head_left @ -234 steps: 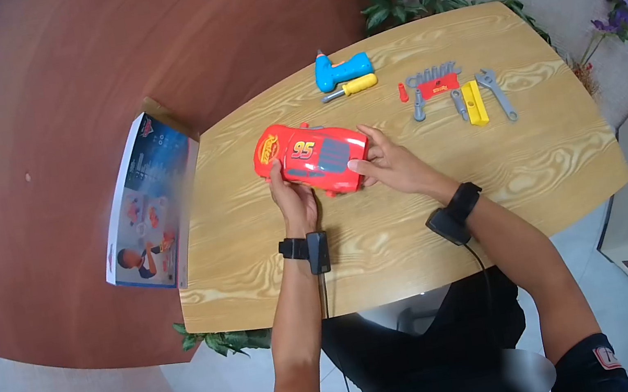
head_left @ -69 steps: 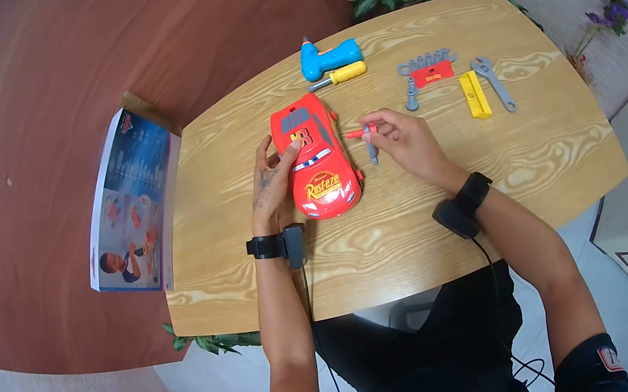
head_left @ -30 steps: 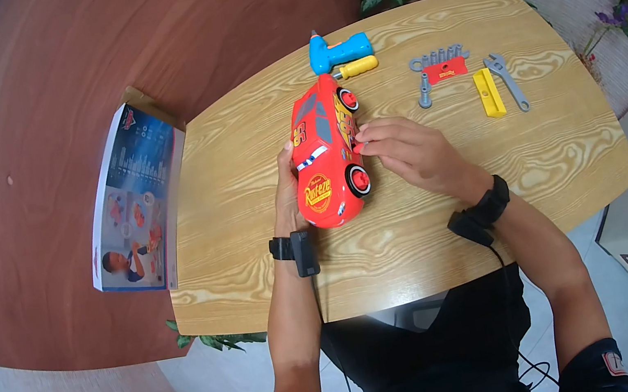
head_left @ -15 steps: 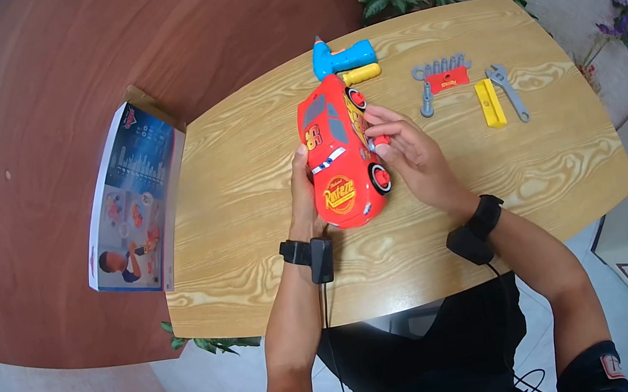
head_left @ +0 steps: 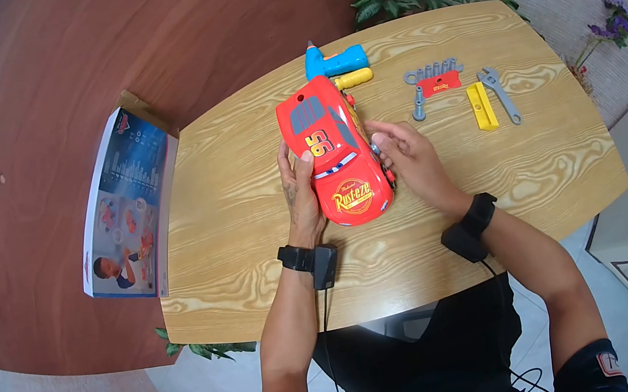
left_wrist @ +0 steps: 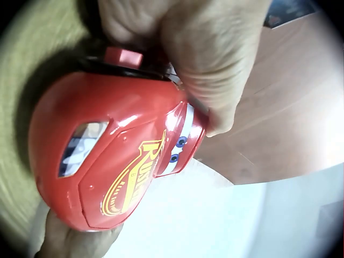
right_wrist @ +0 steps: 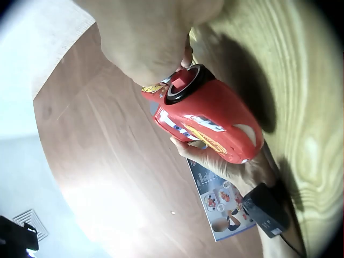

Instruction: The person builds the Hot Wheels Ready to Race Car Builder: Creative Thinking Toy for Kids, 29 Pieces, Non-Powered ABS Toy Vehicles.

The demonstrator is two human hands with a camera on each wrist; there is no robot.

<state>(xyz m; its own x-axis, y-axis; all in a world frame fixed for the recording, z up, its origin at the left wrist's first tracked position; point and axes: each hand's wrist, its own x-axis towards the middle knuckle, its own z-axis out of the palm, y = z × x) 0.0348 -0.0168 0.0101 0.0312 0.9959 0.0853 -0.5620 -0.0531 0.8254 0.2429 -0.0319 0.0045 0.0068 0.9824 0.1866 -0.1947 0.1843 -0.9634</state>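
Note:
A red toy car (head_left: 332,143) is held above the table, hood toward the person. The left hand (head_left: 303,198) grips its left side, thumb on top near the windshield; in the left wrist view that hand (left_wrist: 188,48) wraps the side behind a wheel. The right hand (head_left: 417,166) is at the car's other side, its fingers bent against it, with a bit of grey showing by the thumb. In the right wrist view this hand (right_wrist: 150,37) covers the side behind the front wheel (right_wrist: 185,83), so what its fingertips hold is mostly hidden.
A blue toy drill (head_left: 337,61) and yellow screwdriver (head_left: 354,79) lie behind the car. Farther right are a red holder (head_left: 441,83) with grey bolts, a loose grey bolt (head_left: 418,105), a yellow block (head_left: 482,106) and a grey wrench (head_left: 500,94). A printed box (head_left: 128,202) stands left.
The car came upright from the earlier grip, tipped to show its right side, and now its top faces the camera more. The right hand brought a small red and grey piece to that side.

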